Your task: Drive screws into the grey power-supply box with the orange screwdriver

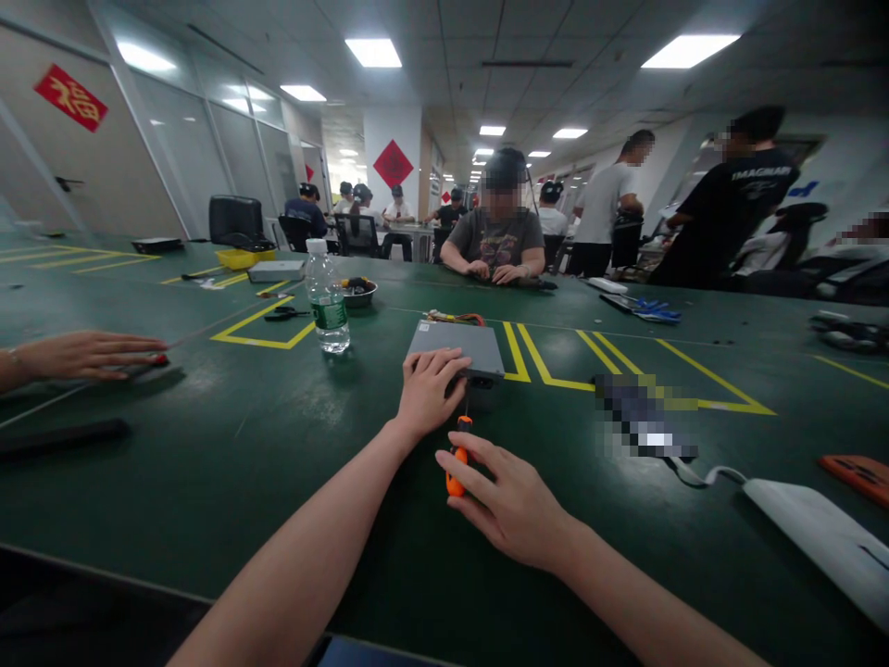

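Note:
A grey metal box that looks like a computer power supply (462, 345) lies on the green table in front of me, with coloured wires (455, 318) at its far side. My left hand (431, 387) grips its near edge, fingers across the top and thumb down by the front face. Between the thumb and fingers of my right hand (510, 491) is a screwdriver (457, 472) with an orange and black handle. Its thin shaft points up toward the front of the box, next to my left thumb. Whether the tip touches a screw is hidden.
A water bottle (328, 301) stands left of the box, near a metal bowl (359, 294). Another person's hand (104, 354) lies at the left. To the right are a blurred phone-like device (643, 417) and a white cabled device (820, 537). A person (496, 236) sits opposite.

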{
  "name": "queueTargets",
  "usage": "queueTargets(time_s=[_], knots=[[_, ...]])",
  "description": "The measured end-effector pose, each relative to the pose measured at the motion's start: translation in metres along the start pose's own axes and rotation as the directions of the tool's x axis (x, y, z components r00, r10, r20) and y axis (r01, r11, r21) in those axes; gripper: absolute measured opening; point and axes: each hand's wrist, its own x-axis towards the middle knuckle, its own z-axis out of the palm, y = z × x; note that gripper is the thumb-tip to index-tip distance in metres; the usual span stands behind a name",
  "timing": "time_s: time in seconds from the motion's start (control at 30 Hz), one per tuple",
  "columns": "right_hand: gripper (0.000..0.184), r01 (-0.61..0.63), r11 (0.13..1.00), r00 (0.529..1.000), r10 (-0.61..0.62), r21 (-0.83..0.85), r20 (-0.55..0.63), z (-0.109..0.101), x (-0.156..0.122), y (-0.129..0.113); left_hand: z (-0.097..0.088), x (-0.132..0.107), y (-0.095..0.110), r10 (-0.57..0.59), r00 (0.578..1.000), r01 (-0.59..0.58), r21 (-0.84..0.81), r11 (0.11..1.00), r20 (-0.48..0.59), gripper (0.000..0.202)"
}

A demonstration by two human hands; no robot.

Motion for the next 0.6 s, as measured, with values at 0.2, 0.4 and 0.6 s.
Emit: queueTargets(time_s=[0.2,0.4,0.6], knots=[[0.025,0.013,1.000,0.980,-0.009,0.021,-0.197,0.0004,-0.0028,0.0042,0.0009,0.0001,-0.0010,-0.006,1.000,0.006,0.001,1.000,0.005,0.027],[0.032,-0.040,0.998,0.997,0.043,0.054,-0.061,0.0013,-0.0023,0.0014,0.0020,0.0000,-0.0008,-0.008,1.000,0.008,-0.003,1.000,0.000,0.027],[0.032,0.010,1.000,0.998,-0.011,-0.018,-0.069,-0.0018,0.0001,0.0024,0.0018,0.0001,-0.0005,-0.007,1.000,0.007,-0.012,1.000,0.000,0.027]])
